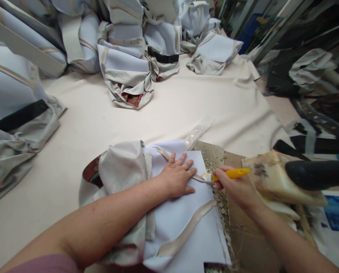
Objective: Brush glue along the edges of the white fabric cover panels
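Note:
My left hand [177,175] lies flat, fingers spread, pressing a pale blue fabric piece [183,223] with beige ribbon trim onto the table. My right hand [235,186] grips a small brush with a yellow handle [231,173]; its tip touches the ribbon strip [199,177] at the fabric's right edge, just beside my left fingertips. The fabric's edge rests on a glue-stained board [214,155]. Grey satin [124,167] is bunched at the fabric's left.
Piles of similar blue and grey fabric pieces [129,57] crowd the far side and left of the cream-covered table [163,110]. A glue-crusted container with a black handle [288,178] stands at my right. A clear plastic strip [197,132] lies beyond the board. Dark clutter fills the right floor.

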`<state>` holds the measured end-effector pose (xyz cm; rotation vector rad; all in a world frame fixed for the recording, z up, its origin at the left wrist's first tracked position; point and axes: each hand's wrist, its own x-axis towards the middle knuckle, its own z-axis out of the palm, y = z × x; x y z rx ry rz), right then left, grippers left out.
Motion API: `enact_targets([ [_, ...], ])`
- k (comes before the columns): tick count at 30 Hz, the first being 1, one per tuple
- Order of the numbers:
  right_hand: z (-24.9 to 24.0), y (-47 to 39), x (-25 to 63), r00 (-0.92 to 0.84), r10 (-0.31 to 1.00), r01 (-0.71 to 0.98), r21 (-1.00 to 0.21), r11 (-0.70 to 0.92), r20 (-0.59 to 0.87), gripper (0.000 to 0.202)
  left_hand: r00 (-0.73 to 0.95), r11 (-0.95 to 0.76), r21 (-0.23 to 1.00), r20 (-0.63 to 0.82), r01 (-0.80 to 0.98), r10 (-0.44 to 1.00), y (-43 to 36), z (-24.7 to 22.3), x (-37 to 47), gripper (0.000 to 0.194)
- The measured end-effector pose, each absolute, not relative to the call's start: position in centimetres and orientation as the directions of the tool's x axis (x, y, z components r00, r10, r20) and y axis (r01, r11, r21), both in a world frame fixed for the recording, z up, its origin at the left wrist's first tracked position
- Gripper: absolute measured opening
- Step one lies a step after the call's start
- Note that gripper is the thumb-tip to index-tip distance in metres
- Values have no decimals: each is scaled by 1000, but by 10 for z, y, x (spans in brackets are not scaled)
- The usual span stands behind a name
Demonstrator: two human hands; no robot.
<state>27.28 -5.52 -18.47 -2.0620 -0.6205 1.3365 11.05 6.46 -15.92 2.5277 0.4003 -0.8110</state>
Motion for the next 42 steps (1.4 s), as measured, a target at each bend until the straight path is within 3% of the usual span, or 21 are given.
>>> enact_targets([
  [7, -173, -62, 271, 424, 730, 69, -785, -616, -536, 29, 783, -870, 304, -607, 388, 138, 63, -161, 110, 67],
  [14, -176, -67, 268, 478, 712, 98, -774, -626, -514, 27, 783, -870, 306, -608, 387, 134, 63, -163, 108, 68],
  [19, -174, -78, 268, 437, 673, 66, -724, -686, -597, 28, 778, -856, 315, -611, 410, 147, 62, -164, 106, 68],
  [24, -172, -71, 266, 508, 682, 42, -776, -630, -526, 26, 784, -863, 307, -602, 402, 151, 61, -168, 104, 69],
  [29, -176, -85, 268, 451, 638, 17, -709, -705, -623, 27, 782, -857, 313, -604, 410, 154, 60, -170, 103, 69],
  [35, -167, -85, 267, 565, 640, 23, -765, -643, -521, 26, 779, -853, 319, -609, 412, 149, 59, -173, 103, 71],
  [39, -160, -102, 255, 432, 638, 13, -703, -712, -638, 30, 778, -853, 320, -610, 413, 148, 59, -173, 102, 72],
  [42, -155, -117, 255, 380, 596, 8, -641, -767, -708, 30, 793, -854, 331, -593, 400, 141, 57, -175, 100, 86],
])
